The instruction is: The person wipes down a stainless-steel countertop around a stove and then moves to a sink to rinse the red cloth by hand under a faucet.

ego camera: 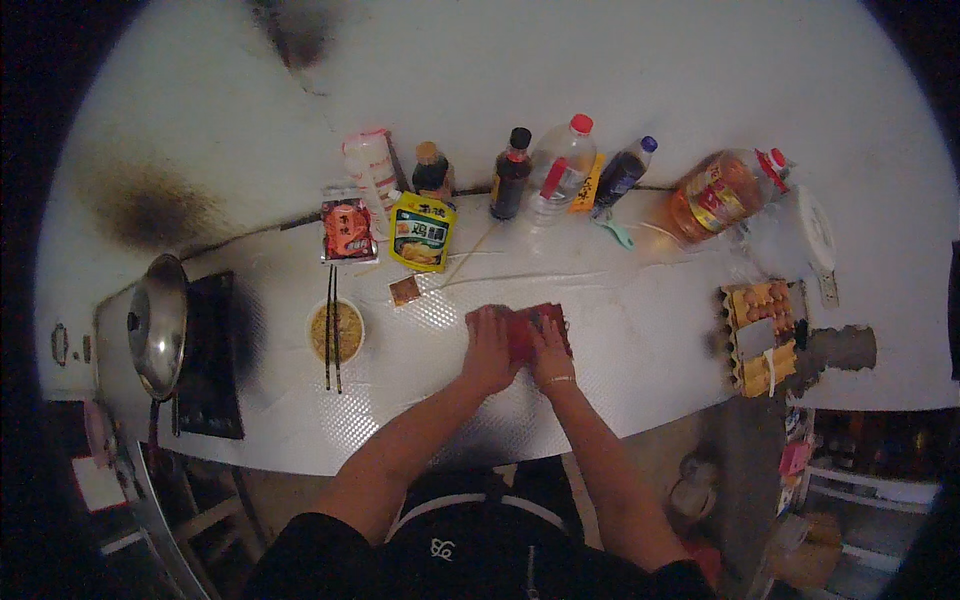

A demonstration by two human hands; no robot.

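Observation:
A dark red cloth (529, 330) lies flat on the counter in front of me. My left hand (490, 346) rests on its left part, palm down. On its right part my right hand (551, 351) lies flat, with a bracelet at the wrist. Both hands press on the cloth; whether the fingers grip it is hard to tell. To the left stands a bowl of noodles (346, 334) with a pair of dark chopsticks (330, 315) across its rim. A small brown packet (405, 291) lies between the bowl and the cloth.
Along the wall stand a yellow seasoning pouch (420, 234), a red packet (349, 232), a dark sauce bottle (511, 180), a large clear bottle (559, 176) and an oil jug (724, 196). An egg tray (761, 330) sits right; a lidded pan (161, 330) and black cooktop (210, 352) left.

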